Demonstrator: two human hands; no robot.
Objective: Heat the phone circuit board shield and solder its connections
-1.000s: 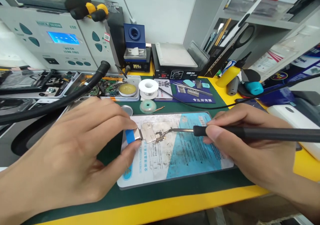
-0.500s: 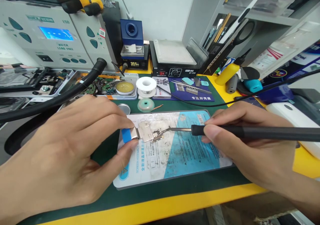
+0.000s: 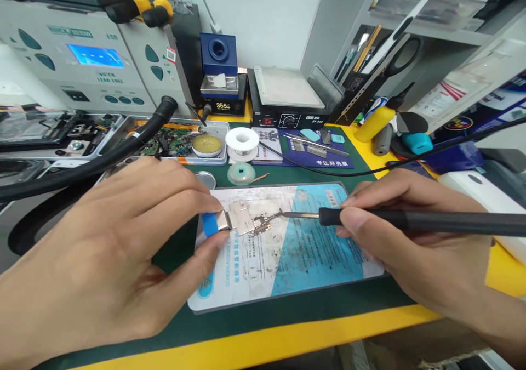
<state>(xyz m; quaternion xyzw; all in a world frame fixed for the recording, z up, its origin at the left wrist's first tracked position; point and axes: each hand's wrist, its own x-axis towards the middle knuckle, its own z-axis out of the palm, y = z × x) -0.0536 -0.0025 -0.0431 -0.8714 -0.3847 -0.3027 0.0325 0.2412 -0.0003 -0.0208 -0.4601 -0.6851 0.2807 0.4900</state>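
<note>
My left hand pinches a small silver metal clip with a blue end between thumb and fingers. The clip sits at the left edge of a small phone circuit board, which has a flat silvery section on its left and a thin arm on its right. Closed around a black soldering iron is my right hand. The iron's tip points left and meets, or nearly meets, the end of the board's thin arm. Under the board lies a stained white-and-blue pad.
Behind the pad are a solder spool, a green-tinted reel of copper braid and a round tin of yellowish paste. A hot-air station and its hose occupy the left. The iron's cable crosses behind my right hand.
The whole view has shifted very slightly. Both hands keep the same grips, and the iron's tip stays at the end of the board's thin arm.
</note>
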